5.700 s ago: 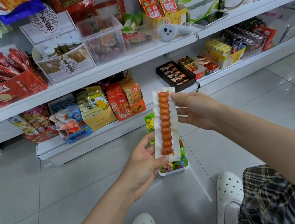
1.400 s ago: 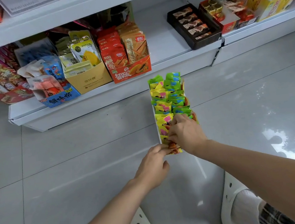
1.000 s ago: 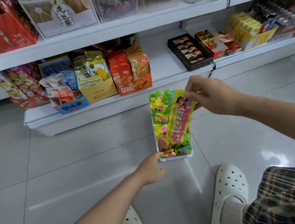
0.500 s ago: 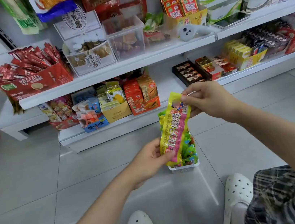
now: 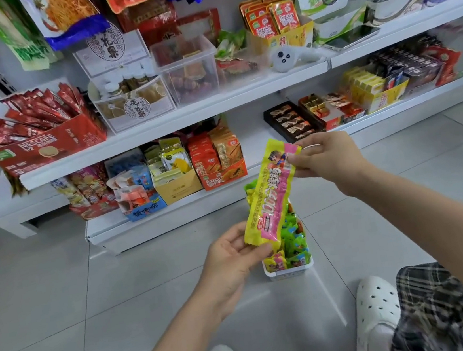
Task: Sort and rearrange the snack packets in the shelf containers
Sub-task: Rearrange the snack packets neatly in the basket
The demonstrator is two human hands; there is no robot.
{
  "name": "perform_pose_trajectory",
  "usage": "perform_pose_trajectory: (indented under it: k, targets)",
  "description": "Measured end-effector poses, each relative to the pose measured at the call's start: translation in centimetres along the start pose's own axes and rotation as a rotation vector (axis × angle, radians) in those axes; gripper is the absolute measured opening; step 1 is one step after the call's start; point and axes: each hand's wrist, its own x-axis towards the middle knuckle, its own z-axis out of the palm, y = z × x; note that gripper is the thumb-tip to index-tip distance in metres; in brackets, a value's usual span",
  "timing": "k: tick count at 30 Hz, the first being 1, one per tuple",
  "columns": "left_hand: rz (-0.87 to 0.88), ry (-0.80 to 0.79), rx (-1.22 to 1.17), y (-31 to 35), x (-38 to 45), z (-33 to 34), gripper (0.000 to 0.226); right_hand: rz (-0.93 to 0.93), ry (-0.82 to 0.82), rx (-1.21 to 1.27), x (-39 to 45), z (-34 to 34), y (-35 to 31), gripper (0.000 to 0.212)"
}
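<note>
Head view:
Left hand: your left hand (image 5: 230, 260) is pinching the lower end of the yellow-and-pink packet (image 5: 271, 193).
Right hand: your right hand (image 5: 324, 159) is gripping its upper end.
Packet: you are holding it tilted above the white container (image 5: 290, 271) of packets sitting on the floor (image 5: 61, 288) before the shelf (image 5: 169, 210).
</note>
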Motion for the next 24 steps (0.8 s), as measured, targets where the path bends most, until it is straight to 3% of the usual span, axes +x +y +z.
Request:
perform_pose_trajectory:
  k: [3, 7, 10, 12, 15, 19, 24]
  targets:
    - [-0.010, -0.083, -0.071, 0.1, -0.3, 0.1, 0.059, 0.016, -0.008, 0.014, 0.2, -0.5, -0.1, 0.025]
    - [-0.082, -0.233, -0.336, 0.5, -0.2, 0.0, 0.075, -0.006, -0.037, 0.072, -0.1, -0.8, -0.5, 0.014]
    - [-0.235, -0.234, -0.598, 1.1, 0.2, 0.6, 0.049, -0.008, -0.213, 0.261, -0.4, -0.8, -0.7, 0.011]
    - [-0.247, -0.179, -0.698, 1.4, 0.5, 0.9, 0.035, -0.012, -0.304, 0.332, -0.5, -0.6, -0.9, 0.009]
    - [-0.115, -0.097, -0.559, 1.3, 0.9, 1.2, 0.038, 0.053, -0.331, 0.379, -0.5, -0.5, -1.0, 0.017]
    - [0.107, 0.162, -0.003, -0.1, 1.6, 1.5, 0.044, 0.252, -0.382, 0.415, -0.5, -0.8, -1.3, 0.039]
    - [0.184, 0.196, 0.096, -0.2, 1.7, 1.5, 0.057, 0.152, -0.372, 0.236, -0.8, -0.6, -0.4, 0.033]
